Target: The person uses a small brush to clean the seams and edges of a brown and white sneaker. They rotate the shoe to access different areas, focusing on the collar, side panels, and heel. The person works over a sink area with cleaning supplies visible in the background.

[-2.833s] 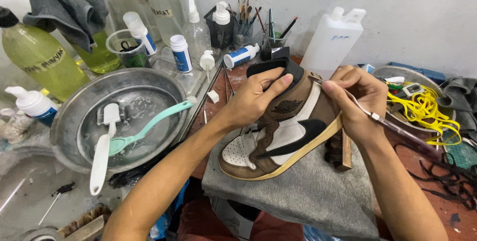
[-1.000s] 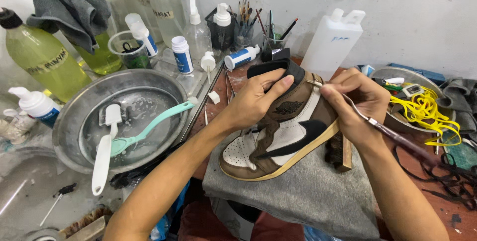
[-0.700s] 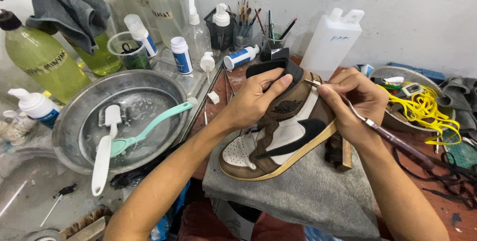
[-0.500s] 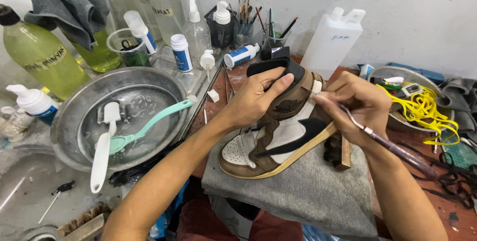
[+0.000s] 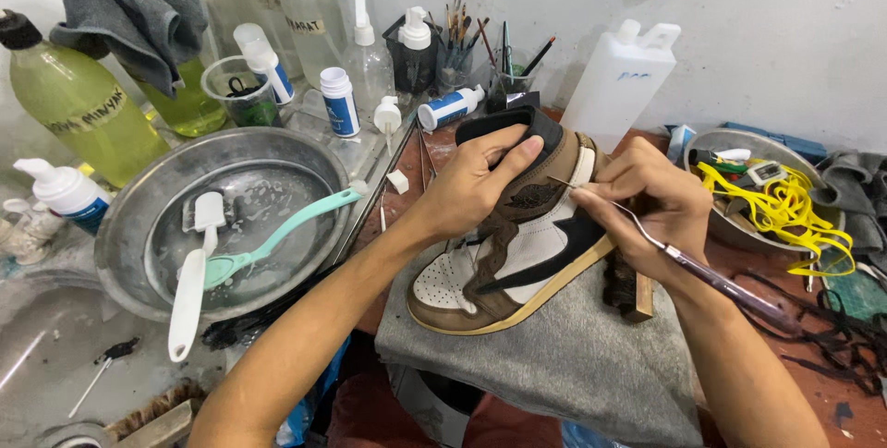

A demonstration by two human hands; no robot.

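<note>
Since the frame a moment before, the right hand [image 5: 651, 203] had shifted a little lower on the sneaker [image 5: 513, 236], its tool tip now at the ankle panel rather than up by the collar; the left hand [image 5: 480, 185] had stayed put.

At far left stood a green bottle [image 5: 78, 111] with a grey rag [image 5: 125, 5] draped above it, and a white pump bottle [image 5: 60, 191] below. Beside them sat a metal basin [image 5: 277, 157] holding a white brush [image 5: 192, 282] and a teal brush [image 5: 273, 236], the two crossing at their heads. Behind it stood small bottles and a cup of paintbrushes [image 5: 457, 37].

The left hand was clamped over the sneaker's collar, thumb on the dark tongue, fingers down the brown side. The sneaker lay tilted on a grey cloth [image 5: 564, 356] in the middle, toe toward the person, heel raised.

The right hand was pinched shut on a thin metal tool [image 5: 702, 272], its fine point touching the sneaker's side. A white jug [image 5: 621, 78] stood behind. At far right a metal tray [image 5: 739, 148] held yellow laces [image 5: 785, 208], with black laces [image 5: 832, 337] strewn on the table near it.
</note>
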